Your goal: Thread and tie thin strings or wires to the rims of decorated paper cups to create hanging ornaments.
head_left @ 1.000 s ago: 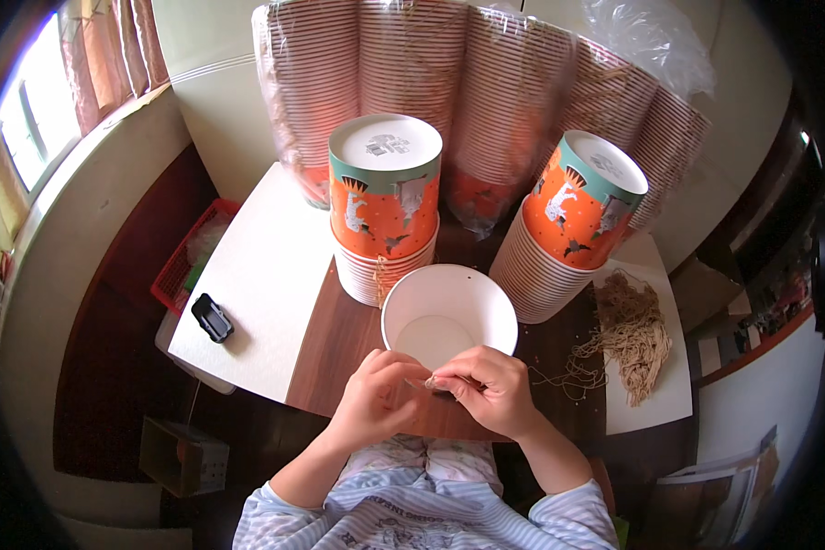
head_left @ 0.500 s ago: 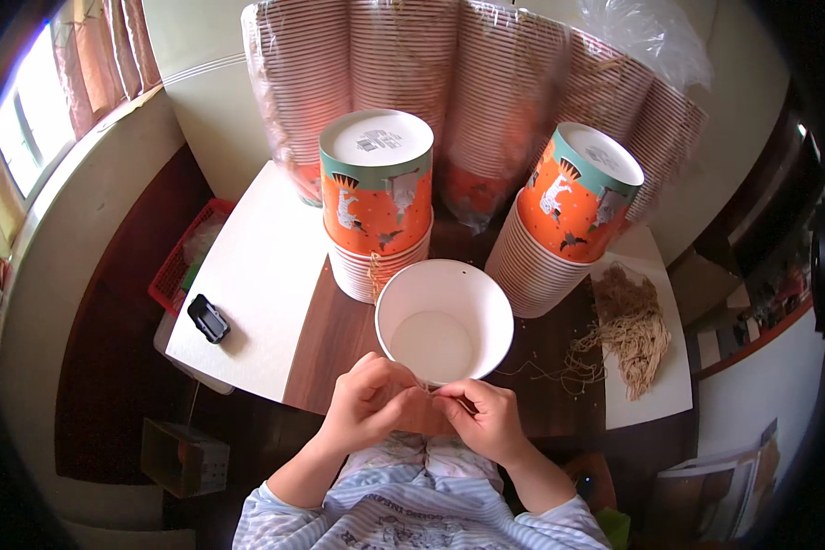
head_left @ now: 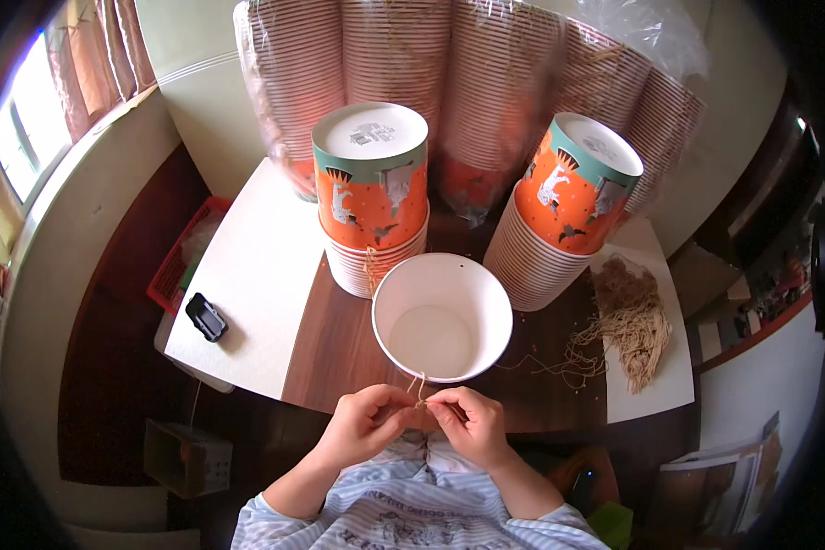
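A small table (head_left: 247, 275) stands in the corner of a room, part white and part dark brown wood, with a pale wall behind it and a window with a reddish curtain (head_left: 82, 64) on the left. At the back lean tall rows of stacked paper cups in clear plastic wrap (head_left: 449, 82). In front of them are two shorter stacks, each with an orange and green cup turned upside down on top: the left stack (head_left: 371, 197) and the right stack (head_left: 564, 211). A small black thing (head_left: 206, 316) lies on the white part. On the right side lies a heap of tan string (head_left: 632, 316). One white paper tub (head_left: 442, 316) stands open side up, just in front of the person, between the two stacks. A thin bit of string (head_left: 419, 385) hangs from its near rim. The left hand (head_left: 367, 426) and the right hand (head_left: 467, 423) are close together at that rim, each with its fingertips pinched tight on the little string. It looks like the person is tying a knot there to fix a string handle to the tub. The next move most likely needs a small, careful pull with both hands to make the knot snug, without tipping the light tub or tearing its rim. Below the table on the left stands a brown box (head_left: 188, 458).
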Available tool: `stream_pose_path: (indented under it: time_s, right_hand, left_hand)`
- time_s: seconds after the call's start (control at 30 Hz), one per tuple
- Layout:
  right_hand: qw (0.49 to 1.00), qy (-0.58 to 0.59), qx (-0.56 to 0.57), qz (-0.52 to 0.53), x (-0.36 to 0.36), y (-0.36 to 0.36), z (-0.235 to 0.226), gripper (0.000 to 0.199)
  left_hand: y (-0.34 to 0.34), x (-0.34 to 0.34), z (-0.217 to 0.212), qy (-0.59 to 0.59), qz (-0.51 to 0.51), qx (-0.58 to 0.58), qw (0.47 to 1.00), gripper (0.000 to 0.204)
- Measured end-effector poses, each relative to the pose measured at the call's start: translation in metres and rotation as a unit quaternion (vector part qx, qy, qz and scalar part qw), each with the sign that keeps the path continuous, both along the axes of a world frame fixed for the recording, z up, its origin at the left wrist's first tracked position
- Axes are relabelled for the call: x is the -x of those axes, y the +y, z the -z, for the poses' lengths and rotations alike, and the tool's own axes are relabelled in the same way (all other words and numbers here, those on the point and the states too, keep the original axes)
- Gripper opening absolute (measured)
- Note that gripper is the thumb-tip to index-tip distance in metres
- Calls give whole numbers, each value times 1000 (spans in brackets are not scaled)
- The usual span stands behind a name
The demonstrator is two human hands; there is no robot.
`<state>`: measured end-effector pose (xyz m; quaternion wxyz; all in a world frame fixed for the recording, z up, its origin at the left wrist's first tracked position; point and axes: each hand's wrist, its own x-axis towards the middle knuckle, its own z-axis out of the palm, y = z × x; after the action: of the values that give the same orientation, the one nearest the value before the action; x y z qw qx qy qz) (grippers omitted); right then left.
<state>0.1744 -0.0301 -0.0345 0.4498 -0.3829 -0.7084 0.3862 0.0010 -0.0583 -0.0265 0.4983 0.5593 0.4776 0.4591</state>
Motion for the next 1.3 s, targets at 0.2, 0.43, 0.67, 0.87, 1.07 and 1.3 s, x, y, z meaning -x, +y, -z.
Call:
stream_pose_path:
  time_s: [0.2, 0.43, 0.67, 0.87, 1.07, 1.3]
  right_hand:
    - [1000, 2, 8, 5, 1, -3, 5, 7]
    - [1000, 5, 7, 8, 1, -3, 13, 7]
    - [1000, 7, 20, 17, 2, -4, 16, 7]
    - [998, 22, 50, 11, 3, -1, 25, 9]
    - [996, 54, 65, 3, 2, 1, 31, 11]
    - [984, 97, 142, -36, 4, 0, 41, 12]
  left_hand:
    - [1, -2, 12, 79, -27, -60, 995, 12]
    - [3, -5, 13, 121, -40, -95, 987, 13]
    - [4, -11, 11, 138, -72, -121, 980, 17]
    - [6, -13, 10, 164, -90, -131, 974, 18]
    - [9, -13, 13, 194, -99, -161, 963, 18]
    - [7, -10, 11, 235, -116, -201, 944, 19]
